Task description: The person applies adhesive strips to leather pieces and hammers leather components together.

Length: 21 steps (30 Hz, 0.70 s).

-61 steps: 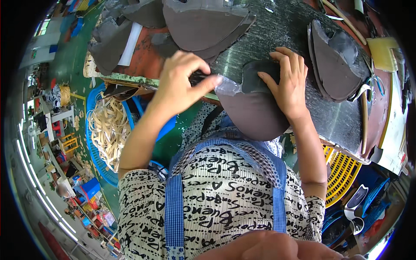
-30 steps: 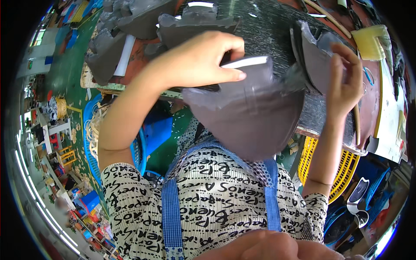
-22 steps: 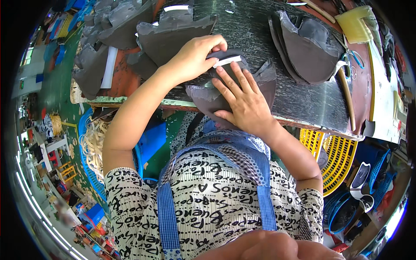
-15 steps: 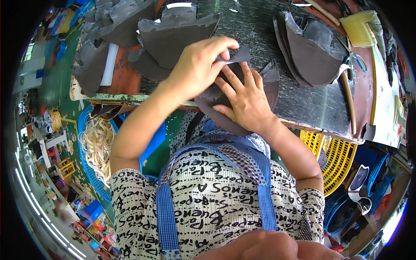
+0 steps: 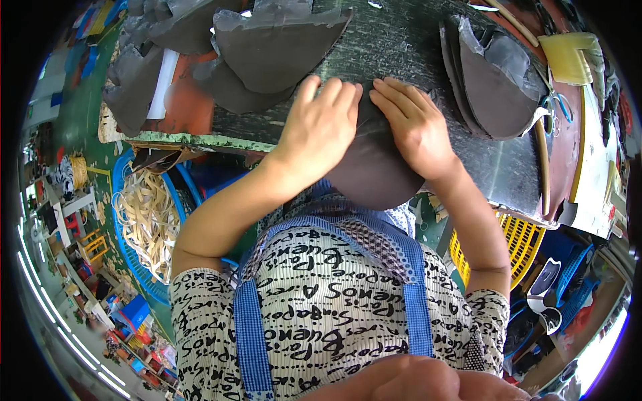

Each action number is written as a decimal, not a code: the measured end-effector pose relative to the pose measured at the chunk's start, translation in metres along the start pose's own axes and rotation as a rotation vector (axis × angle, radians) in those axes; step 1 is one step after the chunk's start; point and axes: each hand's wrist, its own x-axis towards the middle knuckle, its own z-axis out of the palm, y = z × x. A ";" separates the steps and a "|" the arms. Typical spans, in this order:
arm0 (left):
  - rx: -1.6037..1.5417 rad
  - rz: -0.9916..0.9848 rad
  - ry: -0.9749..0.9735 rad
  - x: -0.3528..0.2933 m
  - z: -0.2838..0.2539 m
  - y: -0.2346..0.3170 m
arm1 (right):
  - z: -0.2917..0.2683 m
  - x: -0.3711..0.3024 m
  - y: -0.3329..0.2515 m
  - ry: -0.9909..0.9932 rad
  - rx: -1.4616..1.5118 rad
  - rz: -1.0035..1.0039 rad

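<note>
A dark brown curved sheet piece (image 5: pixel 378 170), apparently leather or a similar sheet, lies between my hands. Its rounded end hangs over the near edge of the workbench (image 5: pixel 394 47). My left hand (image 5: pixel 321 123) is closed at the piece's far left, its fingers bent and pressed together. Opposite it, my right hand (image 5: pixel 421 130) holds the far right side with its fingers close together. The fingertips of both hands almost meet at the far end. Both thumbs are hidden, and the hands cover much of that far end.
Similar brown pieces with greyish edges lie in a left pile (image 5: pixel 274 57) and a right stack (image 5: pixel 495 87). Blue-handled scissors (image 5: pixel 562 107), a wooden stick (image 5: pixel 540 160) and a yellow block (image 5: pixel 568 57) are at the right. Below stand a blue basket of strips (image 5: pixel 148 220) and a yellow basket (image 5: pixel 511 244).
My left hand has let go of the dark flap it was pinching and moved down onto the piece. My right hand has moved right, its spread fingers drawn together. The flap no longer stands up.
</note>
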 end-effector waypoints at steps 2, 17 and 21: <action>0.289 0.106 -0.106 -0.010 -0.007 0.008 | -0.010 -0.006 0.001 -0.060 -0.051 -0.021; -0.064 0.096 -0.094 -0.029 -0.015 -0.008 | -0.007 0.014 -0.001 0.084 -0.071 0.182; -0.386 -0.024 0.283 0.022 -0.014 -0.066 | 0.000 0.011 0.006 0.077 0.182 0.447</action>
